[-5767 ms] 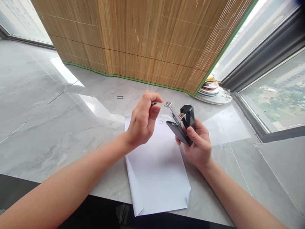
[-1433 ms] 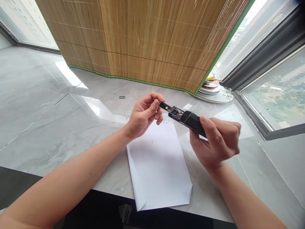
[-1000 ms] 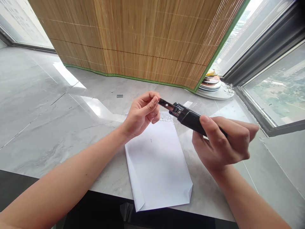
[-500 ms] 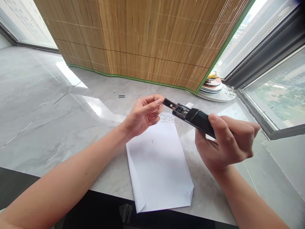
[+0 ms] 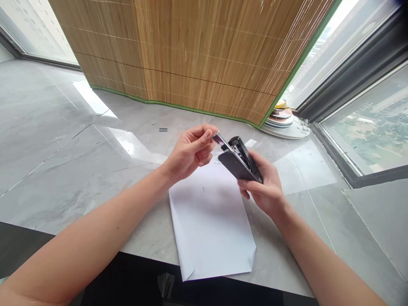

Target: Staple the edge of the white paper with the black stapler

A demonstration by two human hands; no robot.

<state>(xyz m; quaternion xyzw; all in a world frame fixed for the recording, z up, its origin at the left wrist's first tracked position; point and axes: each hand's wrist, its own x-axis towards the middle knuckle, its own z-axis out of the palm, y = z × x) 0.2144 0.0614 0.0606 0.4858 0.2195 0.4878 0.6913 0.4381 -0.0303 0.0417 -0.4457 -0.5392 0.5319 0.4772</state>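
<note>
Fingers [image 5: 207, 134] of the left hand [image 5: 188, 154] were pinched almost together on the tip of the metal rail [image 5: 224, 142] of the stapler [image 5: 237, 165]; whether anything else lay between them was hidden. The right hand [image 5: 266, 183] had its thumb and fingers closed around the rear end of the stapler, whose black halves stood spread apart. It was held tilted above the bench [image 5: 47, 144], well back from the front edge.

Below lay white paper [image 5: 213, 229], its near end jutting past that front edge over a dark space, its near corners creased. One small staple [image 5: 203, 189] rested on it, and a cluster of staples [image 5: 217, 158] showed near its far end, partly covered by the stapler. Left of that end, two short grey staple strips [image 5: 163, 129] lay side by side.

The bench top was glossy, grey and marbled, crossed by thin joints and bright patches of daylight. A bamboo blind [image 5: 191, 55] with green trim hid most of the back edge. Toward the back right corner sat stacked plates [image 5: 279, 121], just beside the blind. Beyond the left edge, a window [image 5: 41, 29] showed a pale building; a dark-framed pane [image 5: 372, 127] on the right showed greenery.
</note>
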